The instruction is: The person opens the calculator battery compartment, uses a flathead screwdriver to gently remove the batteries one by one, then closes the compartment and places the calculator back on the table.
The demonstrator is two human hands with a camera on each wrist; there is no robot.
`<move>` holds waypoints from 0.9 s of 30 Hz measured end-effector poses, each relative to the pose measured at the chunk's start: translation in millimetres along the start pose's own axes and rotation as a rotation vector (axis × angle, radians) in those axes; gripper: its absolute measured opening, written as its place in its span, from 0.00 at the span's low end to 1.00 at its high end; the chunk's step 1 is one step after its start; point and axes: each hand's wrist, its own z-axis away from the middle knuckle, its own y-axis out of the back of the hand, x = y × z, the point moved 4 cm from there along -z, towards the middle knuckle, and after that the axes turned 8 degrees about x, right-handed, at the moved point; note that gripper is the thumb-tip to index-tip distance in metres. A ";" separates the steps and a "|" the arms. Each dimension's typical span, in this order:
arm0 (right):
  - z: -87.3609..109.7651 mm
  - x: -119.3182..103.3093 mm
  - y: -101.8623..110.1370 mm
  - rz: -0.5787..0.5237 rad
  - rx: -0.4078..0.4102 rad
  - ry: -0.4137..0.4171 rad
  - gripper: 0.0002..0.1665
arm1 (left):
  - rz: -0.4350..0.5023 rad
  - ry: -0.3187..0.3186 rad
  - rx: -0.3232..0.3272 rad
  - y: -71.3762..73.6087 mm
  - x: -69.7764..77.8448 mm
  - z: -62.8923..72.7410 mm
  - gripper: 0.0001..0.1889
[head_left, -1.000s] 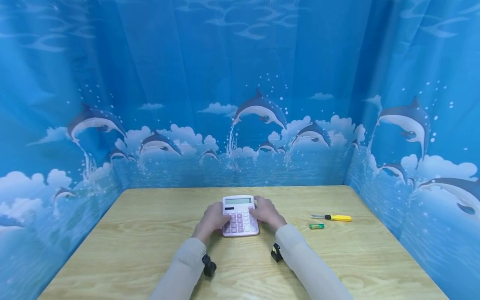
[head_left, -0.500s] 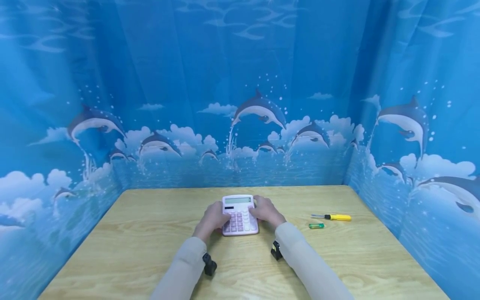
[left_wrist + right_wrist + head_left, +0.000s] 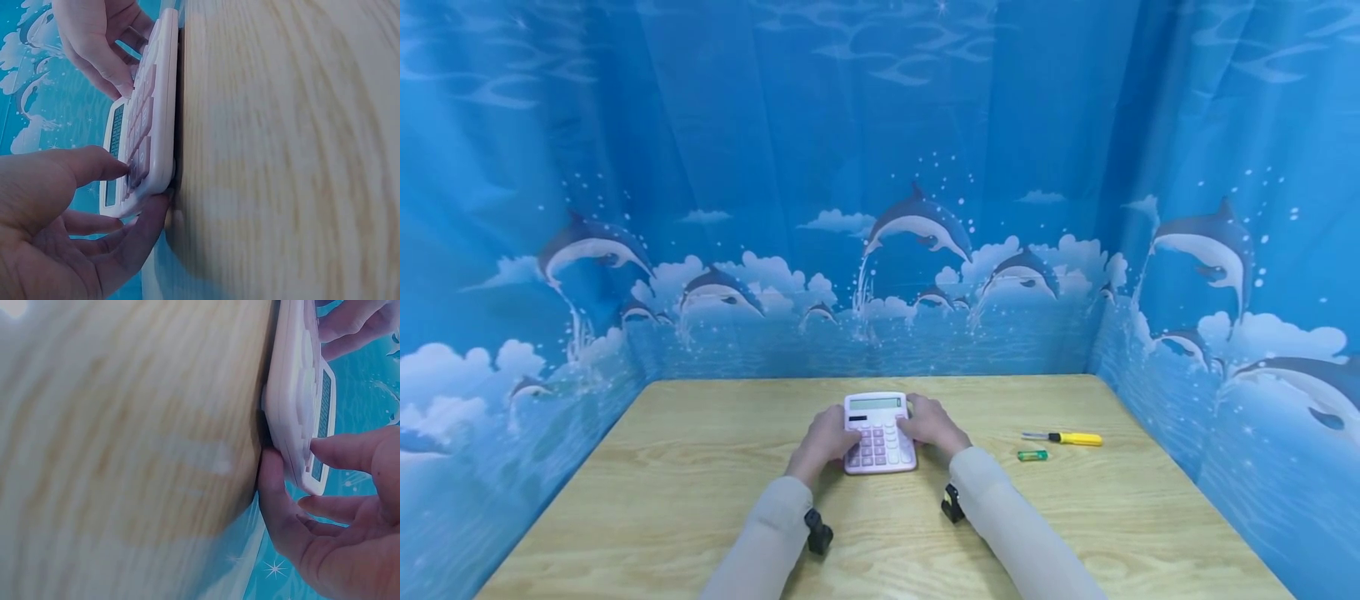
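A pink and white calculator (image 3: 881, 433) with a display along its far edge is on the table, keys up, between my two hands. My left hand (image 3: 824, 435) grips its left side; in the left wrist view the thumb (image 3: 103, 165) lies on the keys and the other fingers curl at the side and underneath. On the opposite side my right hand (image 3: 934, 422) pinches the edge. In the right wrist view that thumb (image 3: 347, 452) touches the top face while a finger reaches the lower edge. The fingertips under the calculator are partly hidden.
To the right lie a yellow-handled screwdriver (image 3: 1063, 438) and a small green battery (image 3: 1032, 456) in front of it. The wooden table (image 3: 715, 467) is bordered at the back and sides by a blue dolphin-print curtain (image 3: 760, 167).
Both hands keep the same hold on the calculator, which stays where it was. The head view shifts very slightly; nothing else visibly differs.
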 end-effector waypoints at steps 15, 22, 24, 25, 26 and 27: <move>2.0 -4.0 0.3 0.029 -0.023 0.021 0.36 | -0.055 0.008 0.007 4.5 -0.6 1.0 0.20; 9.7 -10.6 9.5 0.126 -0.038 0.049 0.34 | -0.171 -0.112 0.060 19.1 -2.0 4.6 0.27; 13.8 -12.4 13.5 0.177 -0.021 0.069 0.35 | -0.190 -0.149 0.069 23.1 -3.1 6.0 0.26; 15.9 -12.7 15.6 0.202 -0.011 0.078 0.35 | -0.208 -0.175 0.079 25.5 -3.1 7.2 0.26; 18.2 -13.1 17.8 0.225 0.001 0.085 0.36 | -0.214 -0.188 0.083 27.7 -3.1 8.6 0.25; 20.6 -12.8 19.7 0.244 0.008 0.088 0.36 | -0.214 -0.198 0.083 29.8 -3.2 10.2 0.25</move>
